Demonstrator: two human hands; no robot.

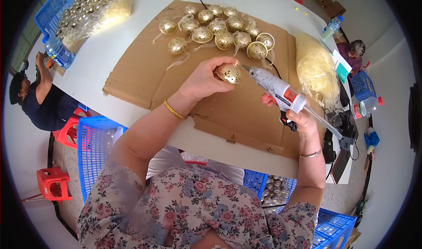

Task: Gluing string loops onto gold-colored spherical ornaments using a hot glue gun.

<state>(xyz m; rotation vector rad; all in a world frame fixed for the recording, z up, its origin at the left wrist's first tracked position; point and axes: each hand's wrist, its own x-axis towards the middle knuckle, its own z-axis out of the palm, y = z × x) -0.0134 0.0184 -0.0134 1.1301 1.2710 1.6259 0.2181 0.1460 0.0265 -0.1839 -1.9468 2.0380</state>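
Observation:
My left hand [206, 79] is closed round a gold bell ornament [230, 74] with dark markings, its small top loop facing right and up. My right hand [301, 119] grips a white hot glue gun [277, 86] with an orange-red patch on its side. A clear glue stick [323, 120] sticks out of its back end. The gun's nozzle points at the top of the held bell, close to the loop. Whether the tip touches it I cannot tell. Beyond my hands, several gold bells [223, 40], many with pale ribbons, lie on a brown cardboard sheet [145, 79].
A plastic bag of pale ribbons [314, 66] lies right of the cardboard. At the far left, a blue basket [55, 13] stands by a heap of bells [85, 11]. A water bottle [59, 53] is near the left edge. Two other people sit at the table's sides.

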